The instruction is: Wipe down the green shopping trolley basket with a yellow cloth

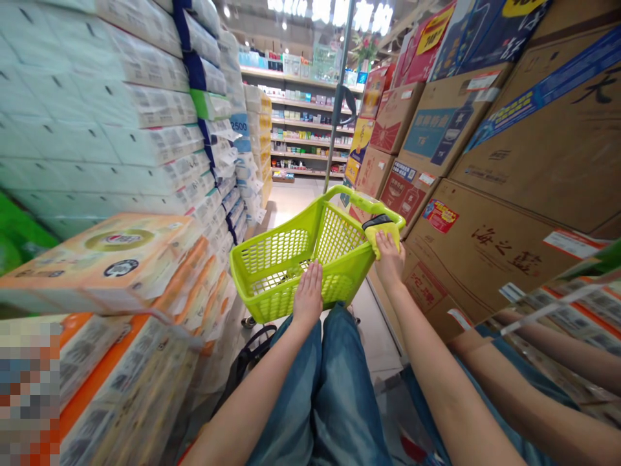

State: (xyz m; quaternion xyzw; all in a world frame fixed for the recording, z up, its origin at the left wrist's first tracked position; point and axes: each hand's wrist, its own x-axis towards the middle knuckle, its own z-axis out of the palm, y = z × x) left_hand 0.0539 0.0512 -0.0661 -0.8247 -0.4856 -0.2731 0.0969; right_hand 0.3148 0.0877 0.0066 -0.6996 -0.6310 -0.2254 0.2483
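Observation:
A lime-green plastic shopping basket [272,249] with lattice walls stands tilted in front of my knees, with small wheels below it. My left hand [309,292] rests on its near side, the fingers straight and stretched towards the inside. At the right end, my right hand [389,254] presses a yellow cloth [383,234] with a dark edge against the rim near the handle [356,197]. The fingers lie over the cloth, and the thumb is mostly hidden. Some small pale shapes on the basket's floor are too unclear to name.
Tissue packs [160,139] are stacked high on the left, with an orange pack [111,252] jutting out nearer. Cardboard cartons [490,239] line the right, above a reflecting panel. A grey pole [334,139] rises behind the basket. Stocked shelves [310,129] stand at the back.

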